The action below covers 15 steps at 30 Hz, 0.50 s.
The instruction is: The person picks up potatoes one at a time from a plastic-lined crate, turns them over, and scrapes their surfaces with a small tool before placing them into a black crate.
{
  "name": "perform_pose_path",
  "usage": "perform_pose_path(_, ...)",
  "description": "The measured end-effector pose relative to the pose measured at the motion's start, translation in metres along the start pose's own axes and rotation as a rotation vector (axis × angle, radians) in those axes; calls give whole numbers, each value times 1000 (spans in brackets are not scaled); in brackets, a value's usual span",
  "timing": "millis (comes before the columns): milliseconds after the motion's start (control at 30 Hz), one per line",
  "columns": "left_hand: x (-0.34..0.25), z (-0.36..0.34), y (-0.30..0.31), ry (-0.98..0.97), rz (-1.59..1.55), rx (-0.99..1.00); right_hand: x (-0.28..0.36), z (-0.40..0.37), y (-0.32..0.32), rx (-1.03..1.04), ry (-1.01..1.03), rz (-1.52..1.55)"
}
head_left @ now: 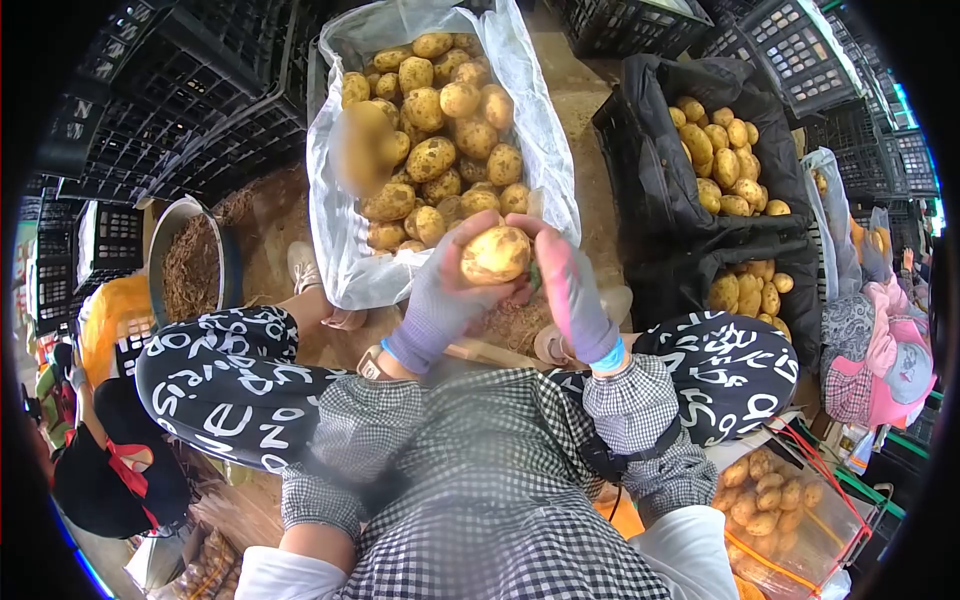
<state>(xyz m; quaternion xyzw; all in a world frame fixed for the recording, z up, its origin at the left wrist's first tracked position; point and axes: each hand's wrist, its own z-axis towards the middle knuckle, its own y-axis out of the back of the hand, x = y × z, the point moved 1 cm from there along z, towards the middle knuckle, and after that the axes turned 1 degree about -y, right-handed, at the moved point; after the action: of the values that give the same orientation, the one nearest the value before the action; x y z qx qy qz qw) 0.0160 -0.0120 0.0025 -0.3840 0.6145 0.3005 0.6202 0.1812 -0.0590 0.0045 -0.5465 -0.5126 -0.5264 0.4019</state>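
A yellow potato [497, 255] with brown patches of soil sits between my two gloved hands, just in front of the near edge of a lined crate. My left hand [445, 295] is closed around its left side and underside. From the right, my right hand [568, 290] curves against the potato, its fingertips at the upper right edge. Both gloves are greyish purple with blue cuffs. Between the palms shows a small dark green patch that I cannot make out. Beyond, the crate's white plastic liner [335, 235] surrounds many soil-specked potatoes [425, 105].
Black-lined crates [655, 150] of potatoes stand at right. A round tub [160, 245] of brown debris is at left, near stacked black crates [190, 130]. Bagged potatoes [765, 500] lie behind at lower right. Other people [120, 455] are at both sides. A blurry spot covers part of the view.
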Motion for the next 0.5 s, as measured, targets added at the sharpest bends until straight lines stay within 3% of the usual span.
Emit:
perform_pose_path(133, 9, -4, 6, -14, 137, 62, -3, -5, -14, -80, 227, -65)
perform_pose_path(167, 13, -7, 4, 32, -56, 98, -40, -1, -8, -107, 343, 23)
perform_pose_path(233, 18, -13, 0, 128, -447, 161, -27, -2, -2, -134, 233, -26)
perform_pose_path(333, 6, -10, -7, 127, -585, 67, -10, -1, 3, -1, 7, -14)
perform_pose_path(400, 5, -7, 0, 28, -166, 65, 17, 0, 2, 149, -164, -183)
perform_pose_path(433, 5, -6, 6, -23, 45, 61, 6, -4, -1, 172, -91, -31)
perform_pose_path(500, 4, -9, 17, -51, 58, 135, 15, -4, 1, 220, -84, 199)
